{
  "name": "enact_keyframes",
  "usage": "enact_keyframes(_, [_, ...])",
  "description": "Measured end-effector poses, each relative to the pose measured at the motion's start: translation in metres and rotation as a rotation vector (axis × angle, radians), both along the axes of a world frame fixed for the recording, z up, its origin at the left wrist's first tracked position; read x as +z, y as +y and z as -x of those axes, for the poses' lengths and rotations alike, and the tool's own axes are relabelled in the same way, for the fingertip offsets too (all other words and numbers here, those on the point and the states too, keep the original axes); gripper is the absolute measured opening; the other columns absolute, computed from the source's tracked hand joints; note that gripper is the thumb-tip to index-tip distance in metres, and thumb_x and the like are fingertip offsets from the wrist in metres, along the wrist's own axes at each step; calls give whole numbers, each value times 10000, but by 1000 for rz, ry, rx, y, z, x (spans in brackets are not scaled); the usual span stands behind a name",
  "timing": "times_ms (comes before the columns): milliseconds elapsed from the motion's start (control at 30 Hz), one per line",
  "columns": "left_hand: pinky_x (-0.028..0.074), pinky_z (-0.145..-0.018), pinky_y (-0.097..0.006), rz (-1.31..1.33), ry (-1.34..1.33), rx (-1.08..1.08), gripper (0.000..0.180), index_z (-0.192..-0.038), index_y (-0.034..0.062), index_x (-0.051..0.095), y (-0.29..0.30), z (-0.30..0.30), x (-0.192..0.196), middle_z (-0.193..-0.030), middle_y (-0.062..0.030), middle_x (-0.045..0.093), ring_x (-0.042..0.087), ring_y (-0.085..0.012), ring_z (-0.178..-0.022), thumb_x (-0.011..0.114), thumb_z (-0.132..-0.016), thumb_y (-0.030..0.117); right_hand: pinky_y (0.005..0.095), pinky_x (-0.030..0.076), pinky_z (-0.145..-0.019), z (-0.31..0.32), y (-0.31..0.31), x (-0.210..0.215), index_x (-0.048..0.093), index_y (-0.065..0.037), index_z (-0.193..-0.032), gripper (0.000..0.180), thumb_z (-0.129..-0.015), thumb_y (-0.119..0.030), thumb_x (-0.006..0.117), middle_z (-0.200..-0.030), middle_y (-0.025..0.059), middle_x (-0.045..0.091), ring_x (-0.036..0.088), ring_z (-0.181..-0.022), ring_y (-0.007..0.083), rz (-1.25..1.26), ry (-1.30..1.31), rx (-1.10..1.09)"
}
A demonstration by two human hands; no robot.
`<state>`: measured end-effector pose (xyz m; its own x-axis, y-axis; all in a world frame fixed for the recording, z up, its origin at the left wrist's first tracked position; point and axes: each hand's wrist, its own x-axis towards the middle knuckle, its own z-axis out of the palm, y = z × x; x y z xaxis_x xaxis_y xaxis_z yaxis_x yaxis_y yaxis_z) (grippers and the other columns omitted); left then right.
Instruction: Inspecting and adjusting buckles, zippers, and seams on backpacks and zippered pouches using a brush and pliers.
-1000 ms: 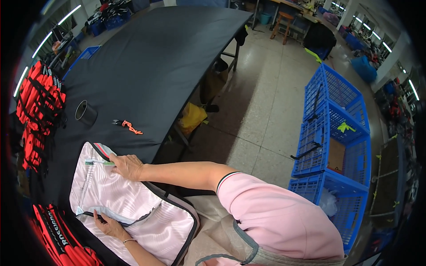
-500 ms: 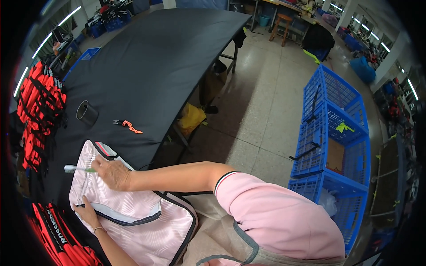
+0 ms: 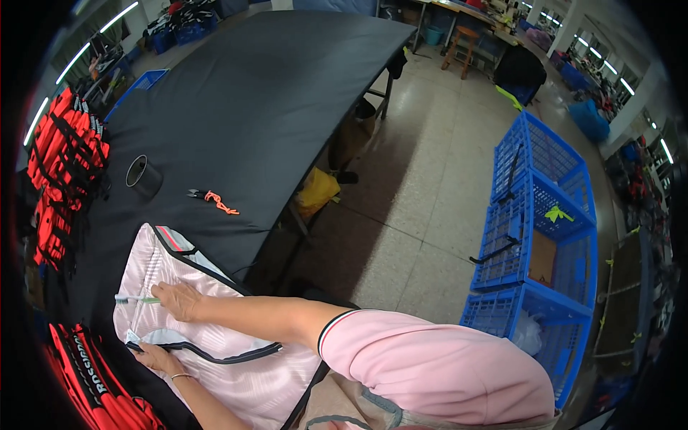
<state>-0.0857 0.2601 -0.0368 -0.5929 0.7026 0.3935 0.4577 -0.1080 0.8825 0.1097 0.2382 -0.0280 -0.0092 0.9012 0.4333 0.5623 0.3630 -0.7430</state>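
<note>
Right hand (image 3: 179, 301) grasps one bristled toothbrush (image 3: 136, 298) over glossy, striped pink fabric (image 3: 183, 269) on a smooth black table (image 3: 251, 107); left hand (image 3: 159, 360) touches the fabric's dark-edged opening (image 3: 236, 359), its grip indeterminable; right forearm (image 3: 251, 315) hides part of the fabric; one cylindrical cup (image 3: 149, 183), three latticed blue crates (image 3: 502, 247)

Fluorescent tubes (image 3: 73, 64) glow at left and right. A wooden stool (image 3: 467, 33) stands on the pale tiled floor (image 3: 423, 179) beyond the black-covered worktable (image 3: 251, 107).
</note>
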Motion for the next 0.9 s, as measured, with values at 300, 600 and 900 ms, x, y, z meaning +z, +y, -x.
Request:
enact_keyframes(300, [482,-808,-436,119,322,123,511,-1141,-101,562,10,22,-21,-1026,-278,641,622,-409,-915,505,-964,375,483,530,-694,2,-3,5,483,2,-1005,264,-760,-43,570,-901,206,629,655,-816,408,14,-54,9])
enact_keyframes(600, [484,-857,-419,128,298,88,547,-1189,-92,535,6,18,-24,-1092,-290,621,609,-411,-998,508,-966,407,482,532,-623,3,-8,-1,493,-26,-976,200,-803,-102,559,-854,170,620,661,-751,384,-44,-91,30])
enact_keyframes(900, [486,-832,-428,175,309,90,526,-1163,-97,537,-1,3,-16,-1056,-283,630,615,-414,-963,509,-970,391,477,531,-605,0,-6,-7,497,-34,-954,177,-802,-104,554,-835,157,607,658,-726,370,-73,-110,25])
